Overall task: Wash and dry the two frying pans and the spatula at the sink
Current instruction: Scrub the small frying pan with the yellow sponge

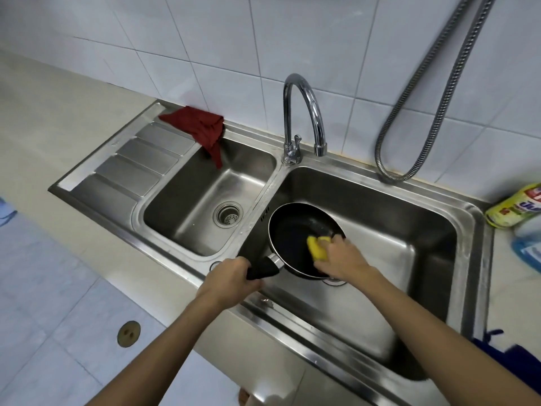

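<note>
Left hand [234, 275] grips the rigid, wet-slick frying pan [295, 238] by its handle, the safest hold; right hand [341, 256] presses a soft sponge [317, 247].

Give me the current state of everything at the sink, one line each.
frying pan: tilted over the right basin, held by its handle.
sponge: pressed inside the pan.
left hand: grips the pan handle.
right hand: holds the sponge.
faucet: no water visible, spout over the right basin.
red cloth: crumpled on the sink's back rim, draping into the left basin.
left basin: nothing but the cloth's end inside.
</note>
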The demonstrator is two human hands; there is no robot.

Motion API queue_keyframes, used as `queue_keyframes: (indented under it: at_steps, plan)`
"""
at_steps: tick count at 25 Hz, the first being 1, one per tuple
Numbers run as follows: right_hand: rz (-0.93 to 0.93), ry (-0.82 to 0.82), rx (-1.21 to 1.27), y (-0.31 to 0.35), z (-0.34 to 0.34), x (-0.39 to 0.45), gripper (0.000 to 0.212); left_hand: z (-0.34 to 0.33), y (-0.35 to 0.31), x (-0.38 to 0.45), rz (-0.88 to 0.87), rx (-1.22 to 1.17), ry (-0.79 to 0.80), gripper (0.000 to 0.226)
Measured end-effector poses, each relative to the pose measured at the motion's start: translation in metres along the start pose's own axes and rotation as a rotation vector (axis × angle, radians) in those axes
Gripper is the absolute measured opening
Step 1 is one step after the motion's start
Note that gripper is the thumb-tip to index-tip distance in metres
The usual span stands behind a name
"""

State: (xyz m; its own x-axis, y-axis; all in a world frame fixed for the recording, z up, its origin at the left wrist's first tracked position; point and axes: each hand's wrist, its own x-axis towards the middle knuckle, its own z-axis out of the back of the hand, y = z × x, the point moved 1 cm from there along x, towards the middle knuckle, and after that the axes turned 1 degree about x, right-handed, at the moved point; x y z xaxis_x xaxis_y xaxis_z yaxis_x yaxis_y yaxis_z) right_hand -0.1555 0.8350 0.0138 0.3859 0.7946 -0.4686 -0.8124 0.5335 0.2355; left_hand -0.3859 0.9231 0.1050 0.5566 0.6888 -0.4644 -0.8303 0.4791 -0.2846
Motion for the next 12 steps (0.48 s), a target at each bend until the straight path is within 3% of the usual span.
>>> queue_keyframes:
  at_steps: [2, 4, 6, 8, 10, 12]
  plan:
    - [0.095, 0.152, 0.320, 0.017, -0.003, -0.018, 0.059, 0.001, -0.001, 0.001, -0.047, 0.083, 0.018, 0.023]
    - [0.177, 0.062, 0.417, 0.035, -0.008, -0.023, 0.061, -0.001, -0.008, -0.001, -0.123, 0.187, 0.042, 0.026]
    - [0.092, -0.151, 0.318, 0.034, -0.003, -0.013, 0.064, -0.001, -0.015, -0.002, -0.175, 0.238, 0.029, 0.028]
    - [-0.102, -0.237, 0.135, 0.016, 0.005, -0.005, 0.067, 0.003, -0.014, 0.003, -0.165, 0.183, 0.010, 0.028]
    - [-0.233, -0.184, 0.018, 0.001, 0.012, -0.006, 0.065, 0.006, -0.007, 0.013, -0.124, 0.091, 0.015, 0.025]
    - [-0.239, -0.045, 0.052, 0.007, 0.013, -0.014, 0.061, 0.009, 0.001, 0.022, -0.115, 0.036, 0.045, 0.022]
